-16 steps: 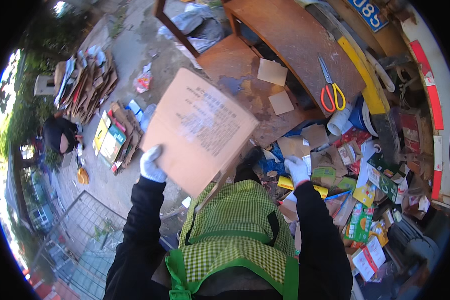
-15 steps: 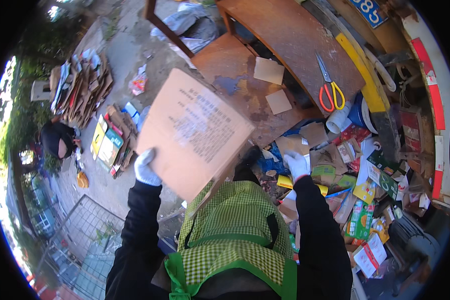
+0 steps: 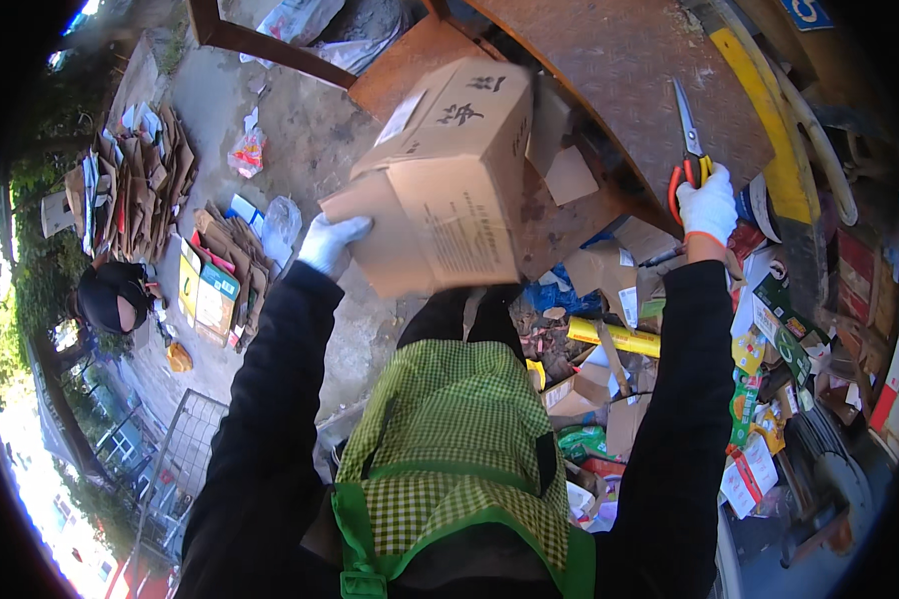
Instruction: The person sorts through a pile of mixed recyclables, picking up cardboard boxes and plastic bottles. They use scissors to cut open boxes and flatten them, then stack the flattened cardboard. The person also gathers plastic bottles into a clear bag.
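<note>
My left hand (image 3: 335, 244), in a white glove, grips a flap of a brown cardboard box (image 3: 454, 185). The box is tilted and held in the air in front of me, with dark writing on its upper faces. To the right, my right hand (image 3: 711, 207), also gloved in white, has its fingers closed round the handles of a pair of scissors (image 3: 686, 125). Red and yellow handle loops show beside the fingers, and the blades point away from me over the brown tabletop (image 3: 609, 70).
Mixed cardboard, packets and a yellow tube (image 3: 614, 336) litter the ground at my right. Stacks of flattened cardboard (image 3: 140, 180) stand at the left, near a crouching person in dark clothes (image 3: 115, 297). A wire mesh panel (image 3: 192, 436) leans lower left.
The box has turned, showing other faces, and shifted right. My right hand has moved up and right from the litter onto the scissors and taken hold of them.
</note>
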`<state>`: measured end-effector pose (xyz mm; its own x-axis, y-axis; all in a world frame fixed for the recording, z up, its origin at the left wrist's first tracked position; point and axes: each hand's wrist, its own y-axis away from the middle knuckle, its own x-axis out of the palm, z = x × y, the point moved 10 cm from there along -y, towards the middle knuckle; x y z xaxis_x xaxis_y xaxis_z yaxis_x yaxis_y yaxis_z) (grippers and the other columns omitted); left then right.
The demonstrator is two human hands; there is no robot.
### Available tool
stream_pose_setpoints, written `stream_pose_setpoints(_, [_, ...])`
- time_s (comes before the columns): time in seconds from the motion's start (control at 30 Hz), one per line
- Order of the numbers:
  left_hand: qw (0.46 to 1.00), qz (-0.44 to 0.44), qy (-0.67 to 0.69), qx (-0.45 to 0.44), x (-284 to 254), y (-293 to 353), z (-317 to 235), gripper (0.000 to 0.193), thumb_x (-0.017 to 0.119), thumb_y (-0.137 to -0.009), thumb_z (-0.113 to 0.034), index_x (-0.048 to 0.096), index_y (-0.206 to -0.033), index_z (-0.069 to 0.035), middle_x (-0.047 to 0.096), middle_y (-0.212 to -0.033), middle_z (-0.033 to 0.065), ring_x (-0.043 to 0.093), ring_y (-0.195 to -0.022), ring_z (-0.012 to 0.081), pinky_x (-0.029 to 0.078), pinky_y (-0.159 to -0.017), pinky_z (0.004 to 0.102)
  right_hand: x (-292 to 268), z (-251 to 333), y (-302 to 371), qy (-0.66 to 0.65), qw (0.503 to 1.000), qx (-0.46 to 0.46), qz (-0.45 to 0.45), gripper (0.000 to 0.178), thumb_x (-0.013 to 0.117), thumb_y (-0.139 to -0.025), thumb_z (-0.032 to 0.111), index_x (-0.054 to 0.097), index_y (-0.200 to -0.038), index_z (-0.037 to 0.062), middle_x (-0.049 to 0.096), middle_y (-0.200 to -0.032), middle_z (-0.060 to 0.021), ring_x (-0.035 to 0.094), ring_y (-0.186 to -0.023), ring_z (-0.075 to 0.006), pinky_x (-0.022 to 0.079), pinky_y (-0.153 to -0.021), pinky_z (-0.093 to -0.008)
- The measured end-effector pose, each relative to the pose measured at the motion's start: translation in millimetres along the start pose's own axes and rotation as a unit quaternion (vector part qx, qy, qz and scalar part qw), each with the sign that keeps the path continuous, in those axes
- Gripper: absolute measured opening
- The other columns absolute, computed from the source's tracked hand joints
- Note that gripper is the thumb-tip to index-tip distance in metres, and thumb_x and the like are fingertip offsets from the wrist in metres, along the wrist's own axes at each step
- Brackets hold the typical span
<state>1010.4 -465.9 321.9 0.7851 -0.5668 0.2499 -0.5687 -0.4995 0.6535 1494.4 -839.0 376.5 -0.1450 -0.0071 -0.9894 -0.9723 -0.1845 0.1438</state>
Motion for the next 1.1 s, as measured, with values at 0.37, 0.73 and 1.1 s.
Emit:
stream_pose_setpoints(0.37, [0.989,-0.117,-0.059,0.066,-10,-51,-47,0.047,0.068,-0.093,0.000,0.053,-0.138,-0.001,0.066,-0.126,0.0081,0.064,-0.114,0.0210,0.050,-0.101,0.0357,43,-37,140,-0.382,0.911,0.028,0.153,0.020,0.069,-0.093,0.024,0.063,-0.098,0.0048,0.063,-0.083,-0.0081,0.062,-0.075,-0.0219,0.049,-0.066,-0.0361])
stream_pose_setpoints(0.73, [0.987,-0.109,-0.085,0.079,-1,-67,-62,0.044,0.065,-0.094,0.002,0.052,-0.136,0.002,0.066,-0.124,0.0115,0.065,-0.112,0.0227,0.052,-0.100,0.0366,77,93,318,-0.424,0.799,-0.057,0.423,0.054,0.080,-0.068,0.027,0.050,-0.108,0.0058,0.053,-0.079,-0.0144,0.058,-0.071,-0.0323,0.048,-0.064,-0.0429])
stream_pose_setpoints(1.1, [0.557,-0.008,-0.612,0.562,165,-27,-154,0.079,0.087,-0.068,-0.014,0.054,-0.139,-0.004,0.043,-0.150,0.0273,0.048,-0.135,0.0411,0.040,-0.113,0.0436,81,105,326,-0.340,0.829,-0.105,0.432,0.033,0.063,-0.098,0.019,0.054,-0.125,0.0012,0.066,-0.096,-0.0166,0.067,-0.086,-0.0290,0.053,-0.076,-0.0374])
